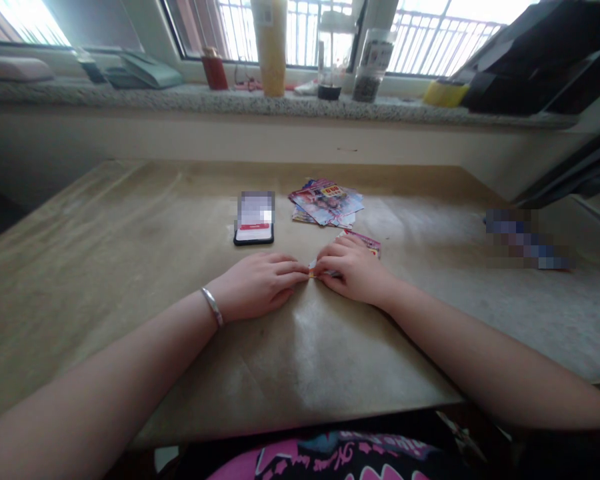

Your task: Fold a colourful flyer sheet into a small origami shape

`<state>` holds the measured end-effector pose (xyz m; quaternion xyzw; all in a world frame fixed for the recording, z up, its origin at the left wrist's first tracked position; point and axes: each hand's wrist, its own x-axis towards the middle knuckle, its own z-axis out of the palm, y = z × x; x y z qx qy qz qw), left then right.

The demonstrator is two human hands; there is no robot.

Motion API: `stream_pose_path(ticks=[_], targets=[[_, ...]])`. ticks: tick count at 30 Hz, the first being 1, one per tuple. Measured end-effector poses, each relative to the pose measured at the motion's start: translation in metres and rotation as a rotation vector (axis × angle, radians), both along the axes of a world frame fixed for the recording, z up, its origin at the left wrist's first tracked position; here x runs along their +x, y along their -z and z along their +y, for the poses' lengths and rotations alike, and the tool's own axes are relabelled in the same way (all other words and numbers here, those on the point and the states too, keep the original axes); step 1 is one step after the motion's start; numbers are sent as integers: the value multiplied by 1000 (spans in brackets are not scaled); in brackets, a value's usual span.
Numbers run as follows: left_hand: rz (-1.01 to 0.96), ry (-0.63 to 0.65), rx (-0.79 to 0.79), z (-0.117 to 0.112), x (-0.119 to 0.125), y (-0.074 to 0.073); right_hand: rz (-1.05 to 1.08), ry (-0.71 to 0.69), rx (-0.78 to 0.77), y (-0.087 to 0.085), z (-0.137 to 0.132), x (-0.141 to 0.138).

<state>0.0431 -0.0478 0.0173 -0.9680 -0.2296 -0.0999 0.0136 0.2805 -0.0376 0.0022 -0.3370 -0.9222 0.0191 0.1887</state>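
Printed colourful paper (371,245) lies under and behind my right hand (353,272), whose bent fingers pinch it down at the table top. A small white and yellow end of paper shows between my two hands; the rest is covered by my fingers, so I cannot tell its folds. My left hand (260,285), with a silver bangle at the wrist, rests with fingers stretched out, fingertips touching that end. Just beyond the hands sits a loose pile of colourful printed leaflets (327,204). To its left lies a phone (254,233) with its screen lit.
The table (170,220) reaches to the wall below a stone window sill (170,100). On the sill stand a red bottle (215,69), a tall yellow container (271,50), clear containers and a dark bag (525,67). A blurred bluish item (525,240) lies at the right.
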Motion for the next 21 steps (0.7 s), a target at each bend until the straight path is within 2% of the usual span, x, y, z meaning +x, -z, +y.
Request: stream_pose_path(ticks=[4,14,21], targets=[[-17,14,11,1,0,1,-49,-78,48,-2,-1,1],[14,-2,-5,2,-3,1,-113,-120,131,-2,2,-2],[15,6,-17,2,-1,-1,-184,-144,139,-10,3,2]])
